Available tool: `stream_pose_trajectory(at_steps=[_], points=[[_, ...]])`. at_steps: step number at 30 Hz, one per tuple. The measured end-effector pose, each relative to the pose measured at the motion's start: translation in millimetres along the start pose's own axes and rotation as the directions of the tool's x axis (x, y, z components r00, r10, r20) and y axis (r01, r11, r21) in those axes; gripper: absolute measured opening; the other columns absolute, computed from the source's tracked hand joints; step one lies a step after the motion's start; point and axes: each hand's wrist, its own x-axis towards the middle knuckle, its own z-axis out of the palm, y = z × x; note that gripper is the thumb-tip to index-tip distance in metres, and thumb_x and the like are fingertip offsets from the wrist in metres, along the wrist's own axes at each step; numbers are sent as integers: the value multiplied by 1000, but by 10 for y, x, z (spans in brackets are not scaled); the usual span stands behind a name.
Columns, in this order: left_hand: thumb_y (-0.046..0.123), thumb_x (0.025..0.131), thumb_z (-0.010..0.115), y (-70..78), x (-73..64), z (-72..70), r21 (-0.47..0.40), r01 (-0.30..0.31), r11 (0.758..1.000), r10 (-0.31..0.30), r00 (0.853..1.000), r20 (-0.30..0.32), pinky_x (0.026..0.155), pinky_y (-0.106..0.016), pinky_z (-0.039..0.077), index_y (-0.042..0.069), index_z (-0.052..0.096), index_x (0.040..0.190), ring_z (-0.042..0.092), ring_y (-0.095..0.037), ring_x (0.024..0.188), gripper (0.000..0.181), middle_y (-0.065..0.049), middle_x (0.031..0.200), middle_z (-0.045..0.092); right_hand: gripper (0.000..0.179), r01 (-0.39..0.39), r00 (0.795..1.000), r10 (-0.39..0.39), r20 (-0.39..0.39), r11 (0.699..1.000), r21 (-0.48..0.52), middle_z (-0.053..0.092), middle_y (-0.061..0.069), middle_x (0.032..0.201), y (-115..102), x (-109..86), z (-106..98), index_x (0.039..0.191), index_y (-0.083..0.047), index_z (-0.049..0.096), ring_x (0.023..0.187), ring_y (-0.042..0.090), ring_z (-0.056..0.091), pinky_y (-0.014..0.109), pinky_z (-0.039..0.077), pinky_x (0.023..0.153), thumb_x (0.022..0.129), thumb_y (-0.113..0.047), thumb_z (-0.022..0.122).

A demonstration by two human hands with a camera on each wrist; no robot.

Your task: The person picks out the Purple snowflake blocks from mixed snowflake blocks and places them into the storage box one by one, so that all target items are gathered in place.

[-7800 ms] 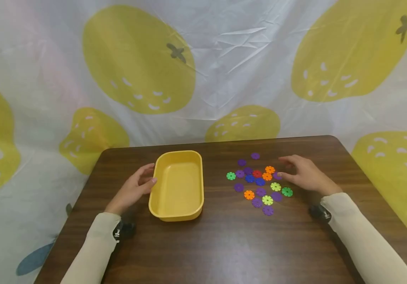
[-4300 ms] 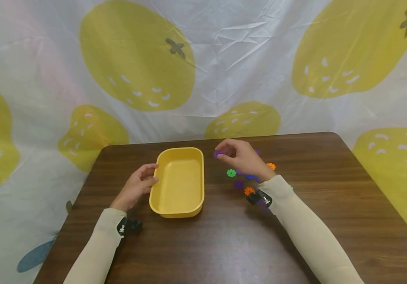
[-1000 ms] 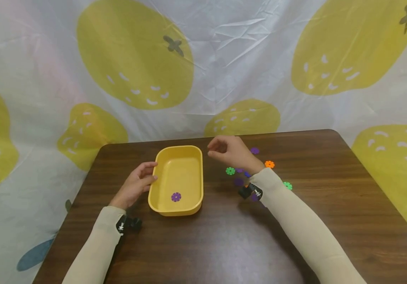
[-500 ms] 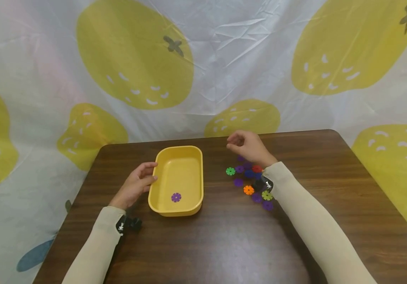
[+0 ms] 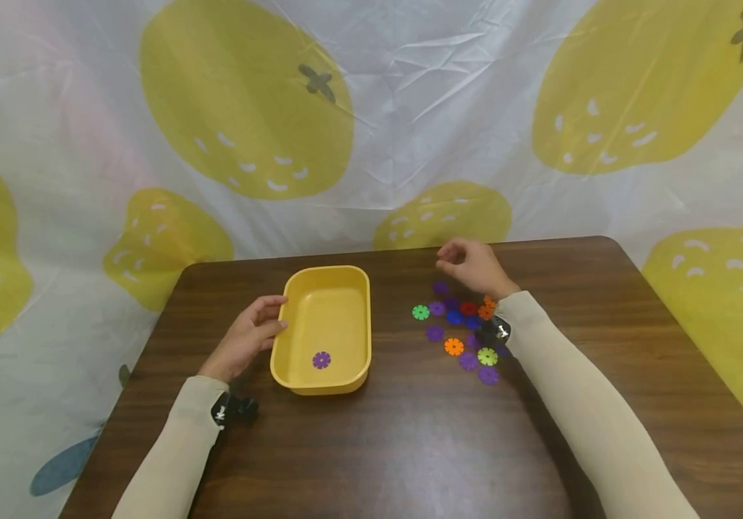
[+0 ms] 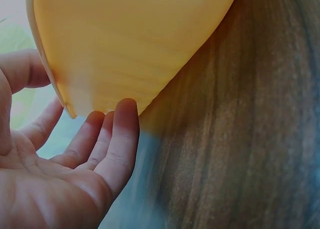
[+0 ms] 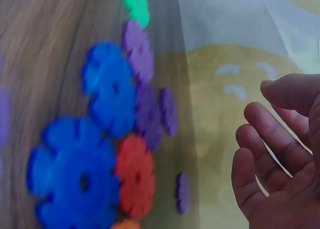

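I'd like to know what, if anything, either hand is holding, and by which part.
Nothing looks gripped: the left hand just touches the yellow tub at its left side; the right hand is empty.

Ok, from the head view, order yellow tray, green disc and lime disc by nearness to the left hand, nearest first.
1. Yellow tray, touching the left hand.
2. Green disc, right of the tray.
3. Lime disc, farther right.

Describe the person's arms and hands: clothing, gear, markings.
The left sleeve and right sleeve are long, plain and cream. Each cuff carries a black wrist device with a whitish marking. The left hand and right hand are bare, no gloves showing.
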Motion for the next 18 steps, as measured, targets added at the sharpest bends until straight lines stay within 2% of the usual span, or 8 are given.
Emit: stream_pose_trajectory(at_steps=[10,18], points=[[12,103,66,-25,0,-1,8,8,1000,-8,1000,2,94,-33,63,10,42,156,61,-38,130,58,-25,156,48,23,-65,997,67,29,996,-64,75,16,113,283,-68,-88,116,-5,72,107,33,68,52,53,96,98,-19,75],[13,103,66,-30,11,-10,5,6,1000,-6,1000,3,94,-34,63,9,42,156,61,-38,130,58,-24,156,48,32,-96,990,109,89,986,-139,73,20,126,338,-92,-165,124,-2,72,121,39,65,57,49,109,97,-18,76]])
